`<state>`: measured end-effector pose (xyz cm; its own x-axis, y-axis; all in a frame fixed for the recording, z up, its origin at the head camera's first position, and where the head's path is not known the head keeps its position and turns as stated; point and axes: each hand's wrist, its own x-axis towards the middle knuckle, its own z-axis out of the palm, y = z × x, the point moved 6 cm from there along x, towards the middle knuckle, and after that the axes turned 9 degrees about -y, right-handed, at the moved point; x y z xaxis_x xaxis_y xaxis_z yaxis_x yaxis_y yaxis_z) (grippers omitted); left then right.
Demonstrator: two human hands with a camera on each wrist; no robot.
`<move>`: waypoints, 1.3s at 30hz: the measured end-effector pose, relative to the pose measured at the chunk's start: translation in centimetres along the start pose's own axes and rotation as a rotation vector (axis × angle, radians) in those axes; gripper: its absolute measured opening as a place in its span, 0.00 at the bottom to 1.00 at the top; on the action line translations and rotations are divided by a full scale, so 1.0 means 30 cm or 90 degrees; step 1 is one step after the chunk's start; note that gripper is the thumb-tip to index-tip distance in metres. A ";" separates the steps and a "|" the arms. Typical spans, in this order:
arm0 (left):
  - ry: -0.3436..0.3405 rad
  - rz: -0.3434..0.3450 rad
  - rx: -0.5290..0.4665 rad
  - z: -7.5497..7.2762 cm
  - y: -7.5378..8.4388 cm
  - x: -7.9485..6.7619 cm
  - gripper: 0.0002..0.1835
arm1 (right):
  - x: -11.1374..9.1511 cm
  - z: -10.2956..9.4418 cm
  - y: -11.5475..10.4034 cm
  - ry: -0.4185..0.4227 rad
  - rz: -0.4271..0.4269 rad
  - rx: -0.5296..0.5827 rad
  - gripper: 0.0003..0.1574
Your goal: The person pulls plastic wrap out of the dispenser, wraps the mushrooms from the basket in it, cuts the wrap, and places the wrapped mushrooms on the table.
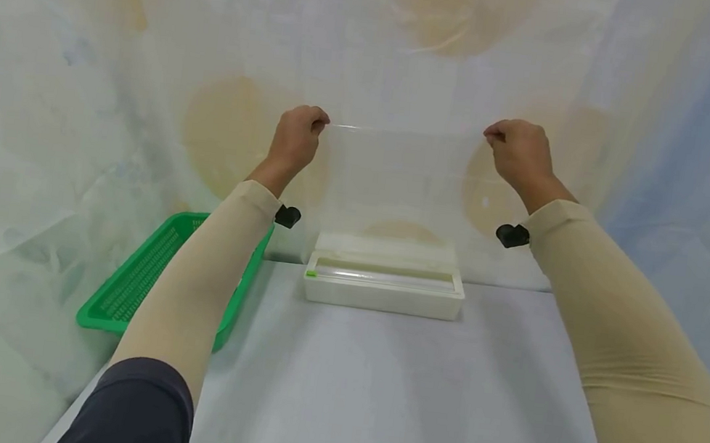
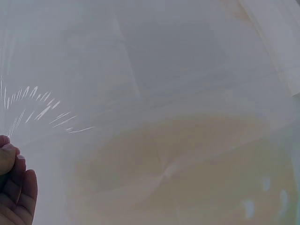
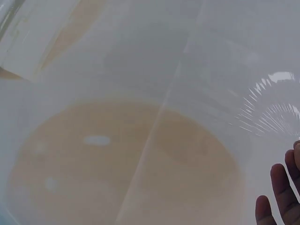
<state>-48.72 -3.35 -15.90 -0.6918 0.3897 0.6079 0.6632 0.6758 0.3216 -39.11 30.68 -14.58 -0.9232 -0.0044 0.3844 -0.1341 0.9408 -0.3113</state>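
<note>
I see the left hand (image 1: 297, 140) and right hand (image 1: 522, 153) pinching a clear film (image 1: 400, 175) by its upper corners; the white dispenser box (image 1: 383, 298) lies below, midway between them, long axis left-right on the counter (image 1: 388, 393).

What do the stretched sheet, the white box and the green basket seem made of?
Sheet: thin, clear, glossy film, probably plastic, showing bright radiating creases. Box: smooth white plastic, perhaps; its walls look rigid. Basket: likely moulded plastic, smooth-rimmed and regularly perforated.
</note>
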 end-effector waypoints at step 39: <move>-0.312 0.242 -0.192 -0.143 0.155 -0.526 0.08 | -0.640 0.075 -0.069 -0.067 -0.532 0.241 0.26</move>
<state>-33.50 -9.05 -20.88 -0.3973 0.8513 0.3427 0.8866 0.2597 0.3828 -21.92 28.05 -23.26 -0.4987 -0.6807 0.5366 -0.8634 0.4444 -0.2386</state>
